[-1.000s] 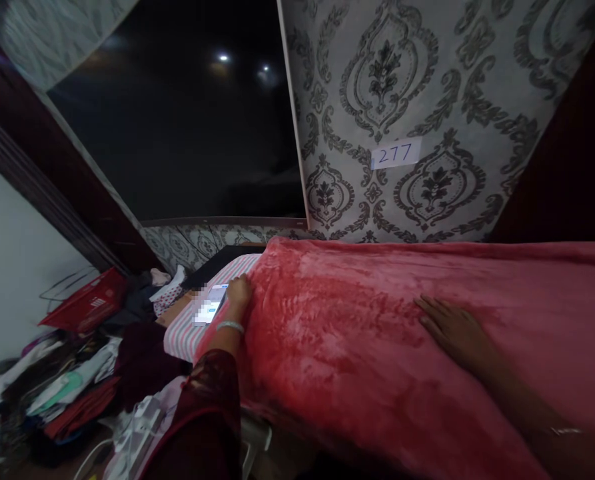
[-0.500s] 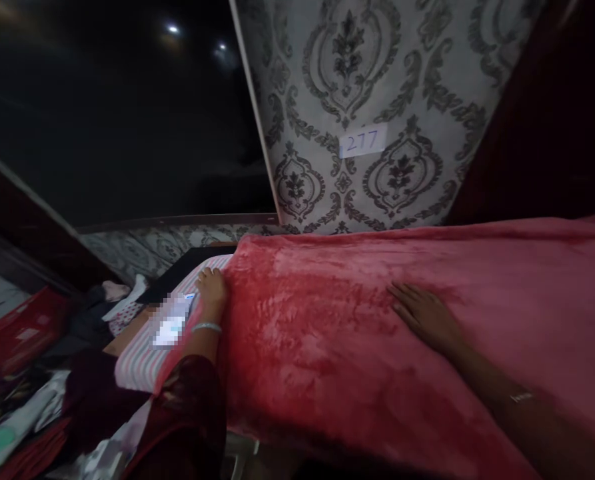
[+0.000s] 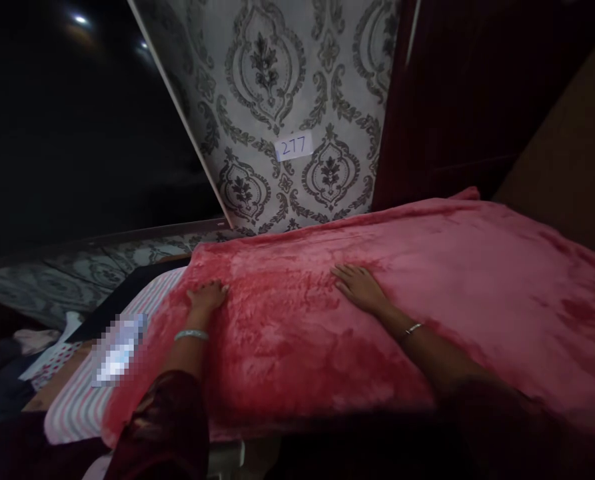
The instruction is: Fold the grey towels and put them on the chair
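A plush red-pink blanket [image 3: 287, 333] lies spread over a long flat surface. My left hand [image 3: 208, 296] rests on it near its left end, fingers spread and palm down, with a pale bracelet on the wrist. Farther right, my right hand [image 3: 360, 287] lies flat on the blanket, fingers stretched out and holding nothing. Left of my left hand, a striped cloth [image 3: 74, 400] shows from under the blanket's edge. A lit, blurred-out object [image 3: 120, 350] sits on the stripes.
Behind the blanket stands a patterned wall [image 3: 264, 87] with a paper label [image 3: 294, 145] reading 277. A large dark screen [image 3: 77, 133] is at the left, and a dark red panel [image 3: 452, 100] at the right. Clothes [image 3: 52, 360] are heaped at the lower left.
My left hand has moved from the blanket's left edge onto its plush top. The view has swung to the right, showing more of the blanket's far right end. My right hand stays flat.
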